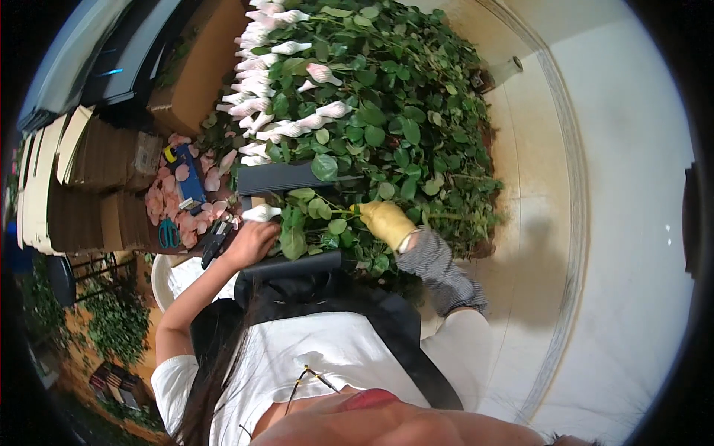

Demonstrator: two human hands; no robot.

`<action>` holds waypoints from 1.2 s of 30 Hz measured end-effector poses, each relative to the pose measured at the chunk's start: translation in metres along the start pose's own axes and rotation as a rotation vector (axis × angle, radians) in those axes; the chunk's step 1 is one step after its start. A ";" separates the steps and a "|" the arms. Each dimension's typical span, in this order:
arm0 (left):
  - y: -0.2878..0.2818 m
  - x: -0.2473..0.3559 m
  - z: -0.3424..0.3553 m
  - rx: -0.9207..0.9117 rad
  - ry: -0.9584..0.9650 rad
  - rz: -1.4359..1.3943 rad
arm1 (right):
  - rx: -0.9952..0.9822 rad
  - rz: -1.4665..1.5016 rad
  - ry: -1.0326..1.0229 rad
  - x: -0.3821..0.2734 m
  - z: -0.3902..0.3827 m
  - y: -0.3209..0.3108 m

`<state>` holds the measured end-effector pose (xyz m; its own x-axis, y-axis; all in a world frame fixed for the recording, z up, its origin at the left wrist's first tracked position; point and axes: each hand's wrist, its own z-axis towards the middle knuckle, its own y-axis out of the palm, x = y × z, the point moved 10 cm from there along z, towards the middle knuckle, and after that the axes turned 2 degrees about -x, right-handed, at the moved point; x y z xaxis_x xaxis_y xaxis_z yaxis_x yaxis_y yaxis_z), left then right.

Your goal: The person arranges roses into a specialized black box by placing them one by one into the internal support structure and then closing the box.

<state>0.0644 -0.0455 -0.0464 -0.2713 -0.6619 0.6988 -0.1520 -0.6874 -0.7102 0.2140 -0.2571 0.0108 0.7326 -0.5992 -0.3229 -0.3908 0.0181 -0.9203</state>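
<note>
My right hand (388, 223), in a yellow glove with a grey checked sleeve, is closed around the green stem of a rose. That rose's leafy stem (338, 212) runs leftward across a dark ribbed holder (286, 177). At its left end is what looks like a rose head in a white net sleeve (262, 212). My bare left hand (254, 244) is just below this head, fingers curled at the leaves (294, 241). The leaves partly hide the fingertips, and what they pinch cannot be made out. A dark padded edge (294, 269) lies nearest my body.
Beyond my hands is a large pile of leafy rose stems (401, 111), their netted heads (256, 82) facing left. Loose pink petals (165, 195), teal-handled scissors (169, 233) and a blue box (190, 175) lie left. Stacked cardboard (97, 152) stands farther left; a glass bottle (507, 70) is far right.
</note>
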 end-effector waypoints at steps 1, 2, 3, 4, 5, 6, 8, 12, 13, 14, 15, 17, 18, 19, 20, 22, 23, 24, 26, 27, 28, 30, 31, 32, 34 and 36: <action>-0.014 0.016 0.001 0.085 0.053 0.022 | -0.043 -0.024 0.102 0.017 -0.002 0.028; -0.009 0.012 -0.002 0.019 0.028 0.069 | -0.121 -0.090 0.161 0.023 0.000 0.042; -0.004 0.007 -0.004 -0.044 0.002 0.116 | -0.199 -0.158 0.219 0.031 0.002 0.053; -0.010 0.013 -0.001 -0.052 0.001 0.130 | -0.189 -0.146 0.216 0.038 0.005 0.062; -0.018 0.027 0.006 -0.040 0.030 0.287 | -0.193 -0.139 0.149 0.039 0.006 0.072; -0.026 0.041 0.013 -0.024 0.059 0.444 | -0.196 -0.133 0.081 0.041 0.005 0.081; -0.032 0.035 0.018 0.006 0.014 0.387 | -0.295 0.032 0.069 0.054 0.008 0.077; -0.027 0.011 0.001 0.120 -0.069 0.015 | -0.672 0.200 -0.029 0.024 0.049 -0.034; -0.030 0.008 0.003 0.112 -0.143 -0.105 | -0.416 0.074 -0.080 0.012 0.077 -0.087; -0.026 0.003 0.003 0.078 -0.136 -0.081 | -0.098 0.184 -0.249 0.006 0.101 -0.129; -0.022 -0.005 -0.004 0.045 -0.147 -0.057 | -0.213 0.475 -0.015 0.006 0.125 -0.149; -0.023 0.000 0.005 0.064 -0.138 -0.010 | -0.515 0.010 -0.016 0.024 0.154 -0.112; -0.021 -0.001 0.009 0.095 -0.114 -0.027 | -0.509 -0.206 -0.074 0.035 0.156 -0.078; -0.020 0.001 0.015 0.119 -0.088 -0.044 | -0.559 -0.294 -0.062 0.065 0.146 -0.033; -0.019 -0.001 0.012 0.122 -0.111 -0.056 | -0.518 -0.229 -0.011 0.067 0.135 -0.017; -0.019 -0.005 0.007 0.153 -0.157 -0.053 | -0.397 -0.159 0.189 0.071 0.105 -0.014; -0.017 -0.008 0.000 0.155 -0.191 -0.055 | -0.326 -0.143 0.316 0.065 0.088 -0.027; -0.009 -0.015 -0.010 0.180 -0.164 -0.021 | -0.169 -0.075 0.234 0.050 0.071 -0.041; -0.005 -0.011 -0.006 0.167 -0.127 0.051 | -0.058 -0.117 0.291 0.043 0.042 -0.051; -0.004 -0.010 -0.006 0.136 -0.102 0.169 | 0.060 -0.228 0.214 0.034 0.031 -0.050; -0.004 -0.006 0.000 0.097 -0.083 0.175 | 0.325 -0.257 0.104 0.029 0.015 -0.053; -0.002 -0.002 0.009 0.055 0.000 0.191 | 0.343 -0.197 0.106 0.047 -0.006 -0.025; 0.000 -0.001 0.016 0.015 -0.050 0.229 | 0.292 -0.228 0.103 0.072 -0.018 0.013; 0.002 0.005 0.026 -0.002 -0.019 0.237 | 0.355 -0.087 0.061 0.102 -0.035 0.041; 0.001 0.002 0.029 -0.008 -0.012 0.278 | 0.359 -0.006 0.180 0.092 -0.043 0.016; 0.000 -0.002 0.019 -0.026 -0.074 0.291 | 0.629 0.049 0.225 0.064 -0.074 -0.041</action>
<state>0.0830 -0.0500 -0.0464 -0.2369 -0.8506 0.4694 -0.1026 -0.4586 -0.8827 0.2361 -0.3553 0.0445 0.5614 -0.7372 -0.3760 0.0291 0.4717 -0.8813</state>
